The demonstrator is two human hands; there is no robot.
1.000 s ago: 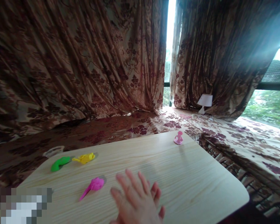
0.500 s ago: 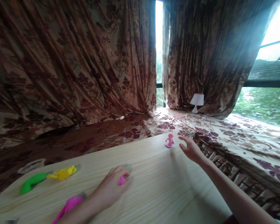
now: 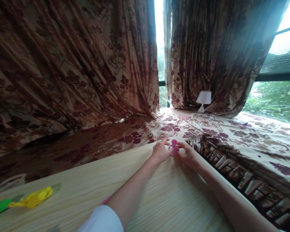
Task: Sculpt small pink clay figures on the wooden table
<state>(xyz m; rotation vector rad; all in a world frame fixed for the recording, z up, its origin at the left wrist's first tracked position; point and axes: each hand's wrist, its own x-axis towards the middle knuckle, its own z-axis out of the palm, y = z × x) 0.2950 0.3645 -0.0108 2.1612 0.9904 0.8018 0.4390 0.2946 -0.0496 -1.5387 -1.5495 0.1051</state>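
A small pink clay figure (image 3: pixel 174 142) stands near the far right corner of the light wooden table (image 3: pixel 91 180). My left hand (image 3: pixel 160 150) reaches it from the left, thumb and fingers closing at its side on brighter pink clay (image 3: pixel 175 149) that lies against the figure. From the right, my right hand (image 3: pixel 188 156) holds the figure between thumb and fingertips. Where one pink piece ends and the other starts is hard to make out. Behind my left forearm, only a sliver of a magenta clay lump (image 3: pixel 104 200) shows.
A yellow clay lump (image 3: pixel 35 197) and a green clay piece (image 3: pixel 0 207) lie at the table's left. A clear rounded object (image 3: pixel 11 183) sits beyond that edge. Patterned fabric (image 3: pixel 222 138) surrounds the table's far sides, with a white lamp (image 3: pixel 204 97) farther back.
My hands were pressed together, then parted, the left with a bit of pink clay. Both have since moved to the pink figure at the far corner. The view has swung right.
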